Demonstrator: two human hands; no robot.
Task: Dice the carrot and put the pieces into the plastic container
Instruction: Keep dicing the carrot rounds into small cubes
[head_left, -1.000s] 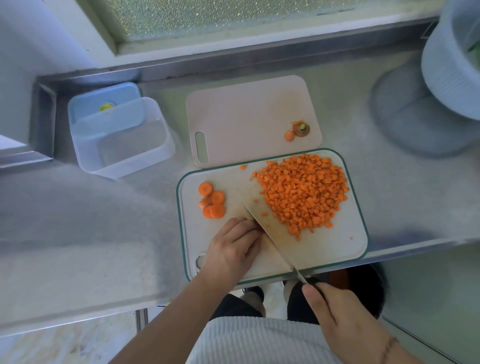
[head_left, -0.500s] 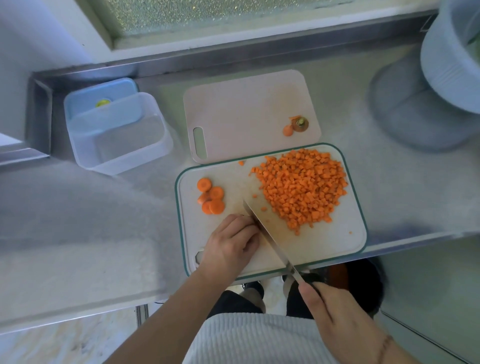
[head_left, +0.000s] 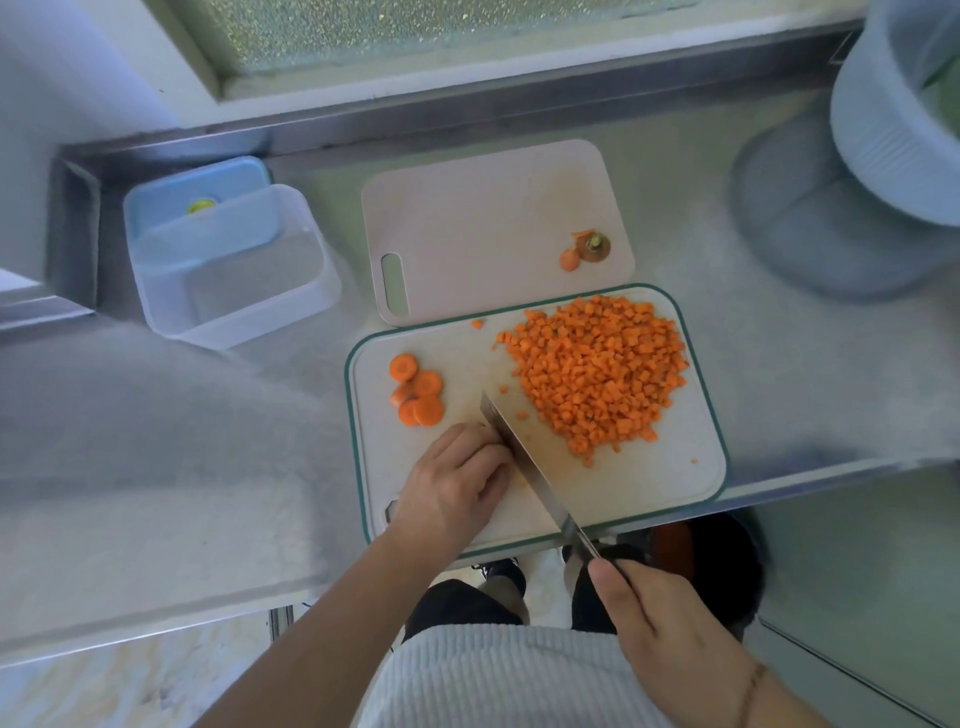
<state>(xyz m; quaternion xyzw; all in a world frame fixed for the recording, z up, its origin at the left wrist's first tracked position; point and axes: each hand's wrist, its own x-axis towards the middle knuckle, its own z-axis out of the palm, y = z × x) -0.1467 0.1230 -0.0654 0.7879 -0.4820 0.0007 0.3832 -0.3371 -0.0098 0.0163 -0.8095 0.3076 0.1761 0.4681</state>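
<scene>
Right hand (head_left: 670, 642) grips the knife (head_left: 524, 467), blade angled across the green-rimmed cutting board (head_left: 649, 493), hard against the curled fingers of the left hand (head_left: 452, 488). Diced carrot (head_left: 597, 374) heaps at right, carrot slices (head_left: 415, 389) at left. The plastic container (head_left: 234, 270) sits far left, apart.

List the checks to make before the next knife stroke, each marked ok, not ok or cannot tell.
1. Right hand grips the knife handle: ok.
2. Left hand fingertips curled back from the blade: cannot tell.
3. Piece under the left hand: cannot tell, hidden.
4. Carrot rounds left to dice: ok.
5. Diced pile clear of the blade: ok.
6. Plastic container open: ok.
</scene>
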